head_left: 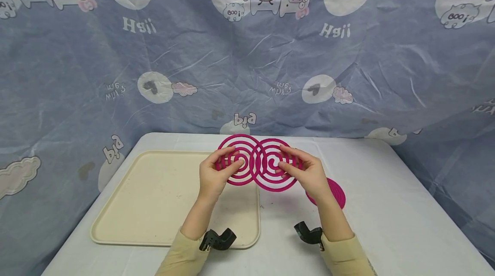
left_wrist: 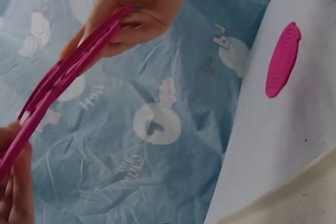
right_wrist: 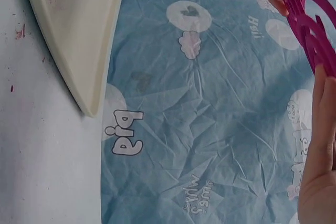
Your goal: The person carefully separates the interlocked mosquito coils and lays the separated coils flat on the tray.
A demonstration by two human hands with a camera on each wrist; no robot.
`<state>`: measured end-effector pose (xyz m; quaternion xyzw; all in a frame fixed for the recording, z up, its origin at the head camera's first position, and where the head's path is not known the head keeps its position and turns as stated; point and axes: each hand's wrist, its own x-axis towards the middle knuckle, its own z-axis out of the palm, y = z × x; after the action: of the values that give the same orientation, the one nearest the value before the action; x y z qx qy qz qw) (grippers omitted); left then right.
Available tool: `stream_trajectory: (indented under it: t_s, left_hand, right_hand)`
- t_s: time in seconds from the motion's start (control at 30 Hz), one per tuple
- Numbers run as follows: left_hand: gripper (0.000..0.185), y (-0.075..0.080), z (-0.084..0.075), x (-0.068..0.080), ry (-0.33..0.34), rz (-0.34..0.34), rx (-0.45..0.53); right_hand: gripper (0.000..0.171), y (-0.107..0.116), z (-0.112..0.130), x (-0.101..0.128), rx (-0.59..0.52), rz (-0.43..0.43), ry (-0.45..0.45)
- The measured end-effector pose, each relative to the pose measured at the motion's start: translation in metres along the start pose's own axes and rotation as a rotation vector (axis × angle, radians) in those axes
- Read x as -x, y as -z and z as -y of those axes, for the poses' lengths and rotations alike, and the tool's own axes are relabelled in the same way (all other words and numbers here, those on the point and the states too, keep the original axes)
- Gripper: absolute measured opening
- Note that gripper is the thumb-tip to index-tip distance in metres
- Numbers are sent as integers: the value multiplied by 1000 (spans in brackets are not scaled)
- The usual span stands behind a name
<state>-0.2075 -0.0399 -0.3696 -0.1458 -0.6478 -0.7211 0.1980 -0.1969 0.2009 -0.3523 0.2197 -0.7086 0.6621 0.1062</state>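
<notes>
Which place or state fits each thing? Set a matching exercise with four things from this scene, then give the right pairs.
Things:
1. left hand
2. right hand
3. pink disc
4. cream tray

Places or states:
A. lies flat on the white table, right of the hands
B. holds the left coil of the pink spiral pair
C. rests on the table's left half
D. holds the right coil of the pink spiral pair

Pairs: 1-B, 2-D, 3-A, 4-C
</notes>
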Motion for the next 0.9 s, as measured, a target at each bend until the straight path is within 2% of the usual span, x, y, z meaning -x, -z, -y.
stream_trajectory:
  t_s: [0.07, 0.17, 0.23, 0.33, 0.4, 0.43, 0.5, 0.6, 0.67, 0.8, 0.9]
  left_hand:
    - [34, 4, 0, -1, 40, 71, 25]
    - [31, 12, -2, -3, 86, 228, 39]
    - [30, 18, -6, -4, 86, 352, 23]
    - [30, 23, -17, -4, 75, 528, -2]
    - [31, 24, -23, -3, 74, 605, -8]
    - [31, 24, -26, -3, 72, 623, -13]
    - [32, 24, -26, -3, 72, 609, -34]
    - [35, 22, -16, -4, 86, 521, -47]
    - [36, 20, -8, -5, 99, 444, -36]
    - [37, 12, -2, -2, 117, 293, 63]
    - [38, 4, 0, 0, 113, 140, 116]
  right_hand:
    - [44, 4, 0, 0, 23, 57, -27]
    - [42, 12, 1, 1, 112, 175, -43]
    - [40, 17, 2, 2, 163, 260, -34]
    - [38, 22, 2, 3, 175, 374, -6]
    - [38, 24, 2, 3, 162, 414, -11]
    - [38, 24, 2, 3, 161, 418, -18]
    - [39, 23, 2, 3, 183, 399, -39]
    - [42, 21, 3, 2, 210, 319, -62]
    - [43, 19, 3, 2, 216, 257, -61]
    - [44, 14, 3, 1, 177, 120, -52]
    - [45, 6, 0, 1, 85, 18, -34]
